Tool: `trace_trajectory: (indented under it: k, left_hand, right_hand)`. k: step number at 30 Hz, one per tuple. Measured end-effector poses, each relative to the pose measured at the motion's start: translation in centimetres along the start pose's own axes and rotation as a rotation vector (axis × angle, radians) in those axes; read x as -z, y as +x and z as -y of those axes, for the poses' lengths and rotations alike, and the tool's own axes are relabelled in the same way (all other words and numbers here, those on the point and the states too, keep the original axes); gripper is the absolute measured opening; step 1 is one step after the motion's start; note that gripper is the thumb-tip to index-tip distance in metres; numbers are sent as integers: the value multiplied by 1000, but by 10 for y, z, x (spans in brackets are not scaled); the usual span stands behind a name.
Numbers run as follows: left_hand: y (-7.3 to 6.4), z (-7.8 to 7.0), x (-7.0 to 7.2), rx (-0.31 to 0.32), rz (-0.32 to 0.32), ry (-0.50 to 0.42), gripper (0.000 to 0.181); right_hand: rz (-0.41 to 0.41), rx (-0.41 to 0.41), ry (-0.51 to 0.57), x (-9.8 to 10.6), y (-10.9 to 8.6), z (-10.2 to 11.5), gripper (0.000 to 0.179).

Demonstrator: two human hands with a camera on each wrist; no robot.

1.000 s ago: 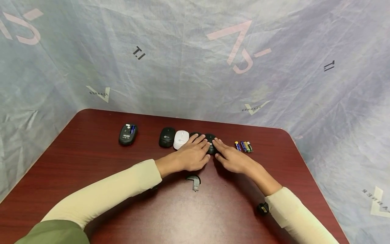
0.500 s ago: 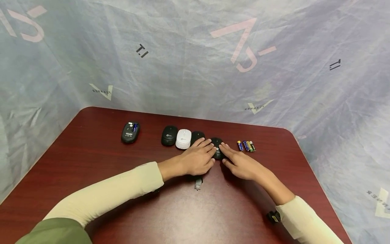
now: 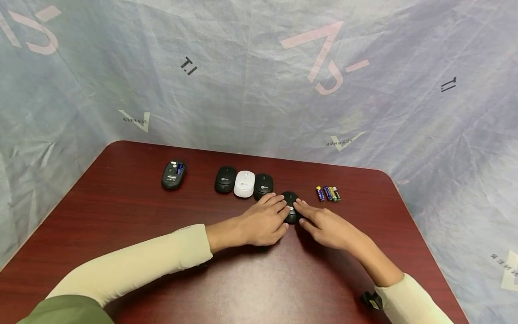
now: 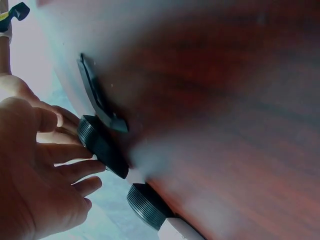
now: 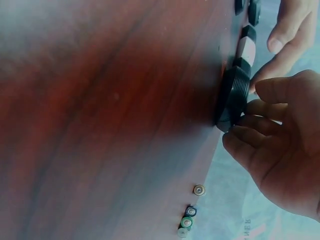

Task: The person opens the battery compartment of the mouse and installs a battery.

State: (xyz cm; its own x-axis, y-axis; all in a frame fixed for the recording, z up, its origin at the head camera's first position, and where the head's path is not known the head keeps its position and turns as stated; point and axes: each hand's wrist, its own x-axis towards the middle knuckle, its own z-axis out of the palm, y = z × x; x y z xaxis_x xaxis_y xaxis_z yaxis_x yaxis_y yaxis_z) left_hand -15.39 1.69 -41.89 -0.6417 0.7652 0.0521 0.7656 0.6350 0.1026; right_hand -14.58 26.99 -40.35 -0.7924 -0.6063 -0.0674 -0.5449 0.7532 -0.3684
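Note:
A black computer mouse (image 3: pixel 291 208) lies on the table between my two hands, its scroll-wheel end pointing away from me. From its left side, the fingertips of my left hand (image 3: pixel 263 222) touch it, the fingers mostly straight. On its right side rest the fingertips of my right hand (image 3: pixel 325 225), also loosely extended. The right wrist view shows the ribbed near end of that mouse (image 5: pixel 234 95) with right fingertips at its side. A thin black curved cover (image 4: pixel 97 95) lies near the mouse in the left wrist view; my left hand hides it in the head view.
Left of the hands, a black mouse (image 3: pixel 264 185), a white mouse (image 3: pixel 244 183) and another black mouse (image 3: pixel 225 179) stand in a row. Farther left lies an upturned mouse (image 3: pixel 173 175) with its blue battery showing. Several loose batteries (image 3: pixel 328 194) lie at the right. Fabric (image 3: pixel 251 81) hangs behind the table.
Both hands have drawn the black mouse toward me and slightly right, out of the row. The black mouse beside the white one has come into view, while the curved cover is now behind my left hand.

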Motion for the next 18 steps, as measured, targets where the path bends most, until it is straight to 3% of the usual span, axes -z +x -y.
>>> trace_trajectory:
  k: [10, 14, 18]
  left_hand:
    - [-18, -12, -1, -9, -93, -43, 51]
    - [-18, -16, -2, 65, -112, -131, 49]
    - [-12, -16, -7, 164, -79, -215, 58]
  right_hand:
    - [1, -3, 20, -3, -14, 9, 52]
    - [-66, -44, -25, -7, -16, 10, 54]
    - [-117, -97, -66, -9, -14, 7, 62]
